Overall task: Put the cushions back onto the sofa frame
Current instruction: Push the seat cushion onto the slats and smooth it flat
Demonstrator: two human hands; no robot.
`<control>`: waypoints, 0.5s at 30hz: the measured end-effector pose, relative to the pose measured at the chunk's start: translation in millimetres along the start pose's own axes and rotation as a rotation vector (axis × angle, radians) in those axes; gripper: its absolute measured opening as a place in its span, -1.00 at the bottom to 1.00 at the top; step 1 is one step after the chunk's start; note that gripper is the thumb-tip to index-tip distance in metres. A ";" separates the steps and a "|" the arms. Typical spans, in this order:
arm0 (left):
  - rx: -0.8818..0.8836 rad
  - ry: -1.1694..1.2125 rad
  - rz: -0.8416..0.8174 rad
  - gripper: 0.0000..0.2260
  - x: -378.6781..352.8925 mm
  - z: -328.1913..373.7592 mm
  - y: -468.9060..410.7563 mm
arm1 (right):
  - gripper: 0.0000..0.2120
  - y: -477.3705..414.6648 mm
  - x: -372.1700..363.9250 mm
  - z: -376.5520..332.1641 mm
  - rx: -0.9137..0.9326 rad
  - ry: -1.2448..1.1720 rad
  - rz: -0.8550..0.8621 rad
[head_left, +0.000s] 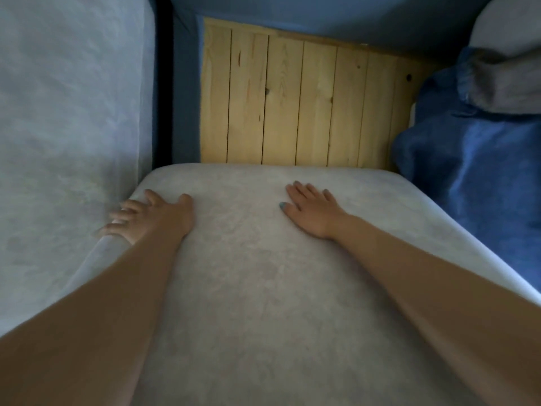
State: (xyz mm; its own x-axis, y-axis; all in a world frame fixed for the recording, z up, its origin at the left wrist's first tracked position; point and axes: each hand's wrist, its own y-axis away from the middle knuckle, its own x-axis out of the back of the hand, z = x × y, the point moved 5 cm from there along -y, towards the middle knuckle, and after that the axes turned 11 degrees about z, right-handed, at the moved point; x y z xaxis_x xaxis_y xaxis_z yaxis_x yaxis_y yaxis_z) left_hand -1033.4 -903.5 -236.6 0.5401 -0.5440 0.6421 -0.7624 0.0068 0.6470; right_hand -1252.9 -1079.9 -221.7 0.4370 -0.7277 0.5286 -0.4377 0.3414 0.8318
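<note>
Two bare arms stretch ahead of us in the head view, both reaching onto a pale grey seat cushion [263,288] that fills the lower middle of the picture. Our left hand [152,215] lies at the cushion's left edge, its fingers [128,206] spread wide and fairly straight, draped over the rounded border where it meets a second grey cushion [67,127] standing against it on the left; the fingertips there are blurred, so we cannot tell how far they tuck into the gap. Our right hand [310,212] rests palm down on the cushion's top, nearer the far edge, fingers straight and close together, thumb held out to the side with a teal nail. Neither hand holds anything. Beyond the cushion's far edge the wooden slats [298,106] of the sofa frame lie bare, with blue upholstery [322,13] rising behind them. On the right a rumpled blue cover [468,171] sits beside the cushion, with a grey pillow [506,83] partly inside it.
</note>
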 end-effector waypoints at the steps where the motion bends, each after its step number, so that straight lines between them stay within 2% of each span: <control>1: 0.002 -0.004 0.003 -0.30 1.2 0.4 -0.8 | -0.40 -7.4 9.2 5.3 -0.011 -0.046 0.006; 4: 0.005 -0.020 0.005 -0.30 1.8 0.8 0.6 | -0.40 -13.3 34.8 19.8 -0.133 -0.122 0.240; 5: 0.002 -0.023 0.008 -0.30 0.6 0.6 1.3 | -0.40 -7.6 25.2 17.0 -0.118 -0.062 0.248; 7: -0.006 -0.025 0.020 -0.30 -1.4 0.7 2.0 | -0.40 2.4 -5.4 10.4 -0.074 0.051 0.066; 9: -0.001 -0.028 0.024 -0.30 -0.5 -0.1 0.6 | -0.38 -3.0 2.2 12.5 -0.048 0.025 0.000; 13: -0.001 -0.027 0.012 -0.31 -0.2 1.2 -1.3 | -0.42 -0.7 47.8 33.4 -0.122 -0.164 0.276; 14: 0.001 -0.026 0.011 -0.31 -0.5 1.1 -0.9 | -0.43 8.0 35.5 30.3 -0.096 -0.109 0.267; 15: 0.004 -0.023 0.009 -0.30 -1.7 0.0 -0.3 | -0.42 16.6 16.4 26.5 -0.081 -0.042 0.160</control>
State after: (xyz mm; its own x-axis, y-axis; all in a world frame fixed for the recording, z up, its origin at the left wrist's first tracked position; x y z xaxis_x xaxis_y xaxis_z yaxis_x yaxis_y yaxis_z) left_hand -1034.0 -902.6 -237.9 0.5245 -0.5635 0.6382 -0.7688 0.0085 0.6394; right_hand -1273.8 -1101.9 -203.8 0.3331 -0.6840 0.6490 -0.4332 0.5004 0.7497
